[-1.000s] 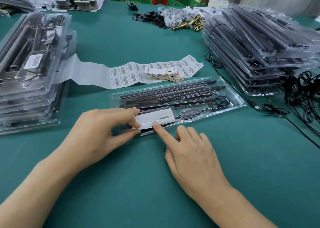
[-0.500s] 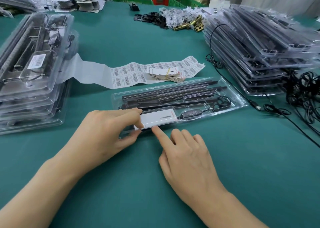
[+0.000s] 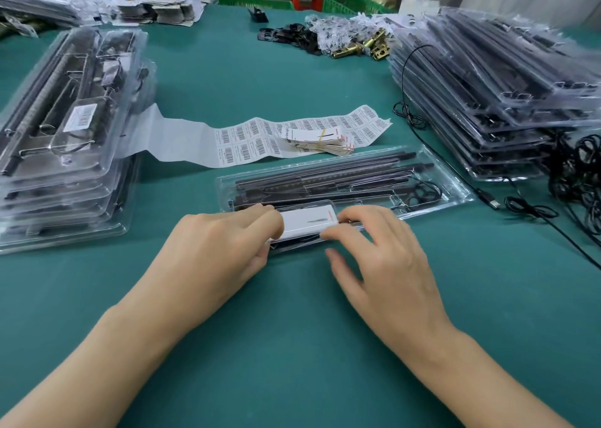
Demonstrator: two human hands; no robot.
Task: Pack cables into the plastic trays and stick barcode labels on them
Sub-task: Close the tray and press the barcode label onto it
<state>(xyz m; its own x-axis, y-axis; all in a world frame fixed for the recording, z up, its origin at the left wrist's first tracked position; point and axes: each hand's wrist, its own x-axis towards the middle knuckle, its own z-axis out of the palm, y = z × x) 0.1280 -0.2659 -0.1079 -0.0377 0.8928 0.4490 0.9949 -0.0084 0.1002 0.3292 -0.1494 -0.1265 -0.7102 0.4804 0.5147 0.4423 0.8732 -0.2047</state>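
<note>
On the worktop [image 3: 292, 346] the tray [image 3: 448, 193] lies just before you, cables [image 3: 422, 195] inside. Your left hand [image 3: 221, 255] and right hand [image 3: 383, 258] grip the two ends of the card [image 3: 307, 221] at its near pocket. Press both ends down evenly, so it seats flat.

Bright, even light; wide-angle edge distortion.
</note>
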